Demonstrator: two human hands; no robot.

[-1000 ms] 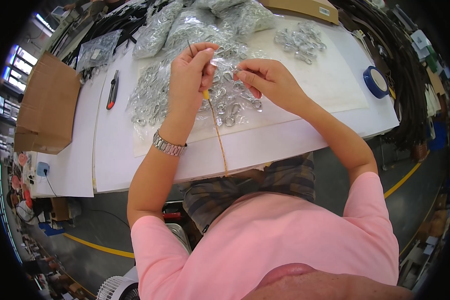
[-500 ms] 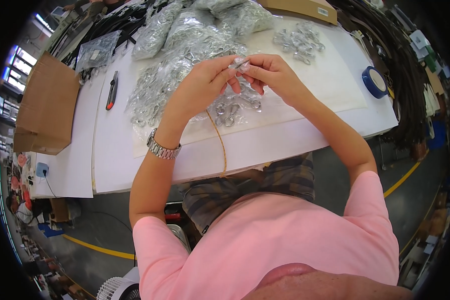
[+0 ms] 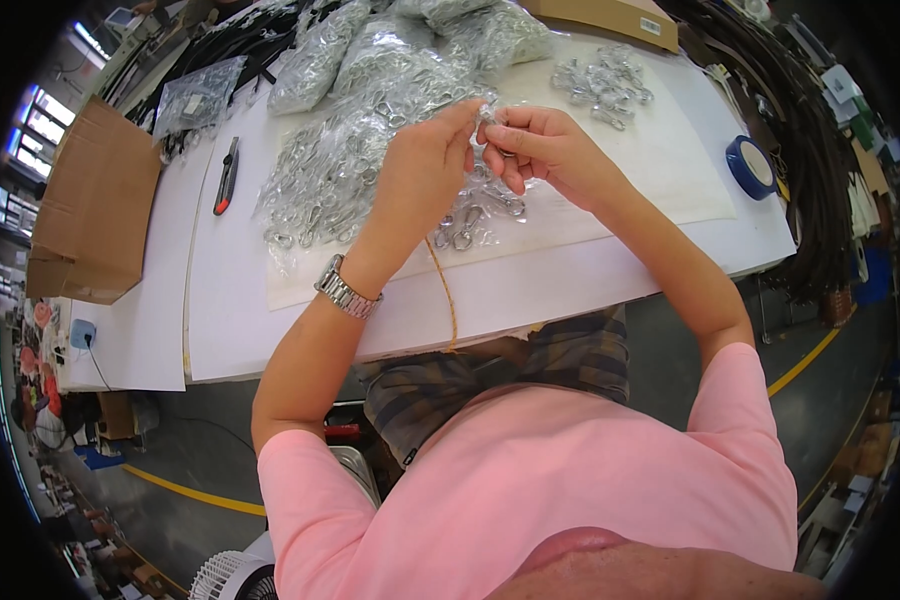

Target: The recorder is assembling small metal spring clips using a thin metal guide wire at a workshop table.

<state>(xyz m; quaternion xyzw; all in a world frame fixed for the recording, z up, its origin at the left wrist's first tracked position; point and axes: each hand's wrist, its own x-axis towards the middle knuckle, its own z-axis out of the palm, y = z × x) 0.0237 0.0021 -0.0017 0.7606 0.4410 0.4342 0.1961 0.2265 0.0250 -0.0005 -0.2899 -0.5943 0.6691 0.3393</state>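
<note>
My left hand (image 3: 422, 160) and my right hand (image 3: 550, 148) meet above the worktable. Between their fingertips is a small metal piece in clear plastic (image 3: 487, 116), mostly hidden by the fingers. Both hands are closed in a pinch on it. Beneath and left of them spreads a heap of metal snap hooks in clear plastic (image 3: 330, 175). A few hooks (image 3: 464, 228) lie just under my hands. Farther right sits a smaller cluster of wrapped hooks (image 3: 602, 85).
A utility knife (image 3: 227, 177) lies left of the heap, near a cardboard box (image 3: 95, 205). Bulging plastic bags (image 3: 395, 50) stand at the back. A blue tape roll (image 3: 750, 166) rests at the right edge. Dark straps (image 3: 805, 150) hang beyond it. A yellow tape measure (image 3: 440, 290) runs to the front edge.
My left hand has turned more upright, its wrist shifting right and slightly down. My right hand stays nearly in place, with its fingers curled a little more around the wrapped piece.
</note>
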